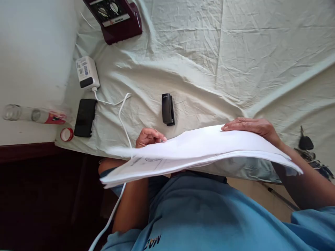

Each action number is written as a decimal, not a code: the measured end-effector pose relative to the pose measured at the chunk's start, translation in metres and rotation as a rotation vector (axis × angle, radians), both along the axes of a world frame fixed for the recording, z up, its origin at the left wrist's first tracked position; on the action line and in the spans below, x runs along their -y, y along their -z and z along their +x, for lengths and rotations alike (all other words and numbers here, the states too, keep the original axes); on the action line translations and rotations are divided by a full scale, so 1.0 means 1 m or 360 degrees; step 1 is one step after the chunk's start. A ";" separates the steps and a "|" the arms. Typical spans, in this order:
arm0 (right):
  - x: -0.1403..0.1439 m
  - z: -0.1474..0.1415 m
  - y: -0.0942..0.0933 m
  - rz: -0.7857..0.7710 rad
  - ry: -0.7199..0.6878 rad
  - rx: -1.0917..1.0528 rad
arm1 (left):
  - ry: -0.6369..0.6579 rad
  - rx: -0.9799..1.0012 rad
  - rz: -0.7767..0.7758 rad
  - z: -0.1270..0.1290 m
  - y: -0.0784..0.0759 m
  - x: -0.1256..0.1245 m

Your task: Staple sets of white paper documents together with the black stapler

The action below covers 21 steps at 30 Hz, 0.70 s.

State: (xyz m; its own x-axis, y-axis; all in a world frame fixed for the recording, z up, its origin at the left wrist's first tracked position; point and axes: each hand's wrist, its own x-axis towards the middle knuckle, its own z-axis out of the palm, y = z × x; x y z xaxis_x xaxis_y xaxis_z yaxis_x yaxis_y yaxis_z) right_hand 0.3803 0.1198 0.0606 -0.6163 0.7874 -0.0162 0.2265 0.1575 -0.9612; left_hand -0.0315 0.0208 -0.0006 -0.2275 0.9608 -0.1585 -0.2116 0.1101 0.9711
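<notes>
A thin stack of white paper sheets (pixel 204 144) is held up near the table's front edge, its faces bowed and its left corners fanned apart. My right hand (pixel 252 127) grips the far edge of the sheets, fingers on top. At the left end of that edge, my left hand (pixel 149 137) has its fingers curled against the paper; its thumb is partly hidden. Some print shows on a lower sheet at the left. Just beyond the stack, a black stapler (pixel 167 109) lies on the cloth, touched by neither hand.
A pale wrinkled cloth (pixel 261 62) covers the table. Toward the left are a black phone (pixel 85 118), a red tape roll (pixel 66 134), a glass bottle (pixel 36 114) and a white device (pixel 87 72) with a cable. A maroon box (pixel 117 21) stands behind; keys (pixel 305 143) lie right.
</notes>
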 end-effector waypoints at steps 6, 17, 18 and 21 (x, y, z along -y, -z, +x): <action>-0.006 -0.001 0.007 0.0215 0.0051 0.0041 | 0.0456 -0.0344 -0.0116 -0.003 -0.026 -0.007; -0.011 0.004 0.013 0.0225 0.0183 -0.0027 | -0.0152 -0.0473 -0.0201 0.001 -0.015 0.013; -0.010 0.003 0.013 0.0177 0.0107 0.0041 | -0.0127 -0.0458 -0.0252 0.000 -0.013 0.013; -0.010 -0.001 0.013 0.0011 0.0067 0.0170 | -0.0078 -0.0464 -0.0295 0.002 -0.010 0.010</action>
State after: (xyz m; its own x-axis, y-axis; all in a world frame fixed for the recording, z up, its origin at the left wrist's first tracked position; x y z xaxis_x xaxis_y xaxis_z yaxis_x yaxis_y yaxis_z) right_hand 0.3797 0.1293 0.0478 -0.5779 0.8127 -0.0741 0.3339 0.1526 -0.9302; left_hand -0.0295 0.0109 0.0094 -0.3340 0.9085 -0.2511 0.0624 0.2871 0.9559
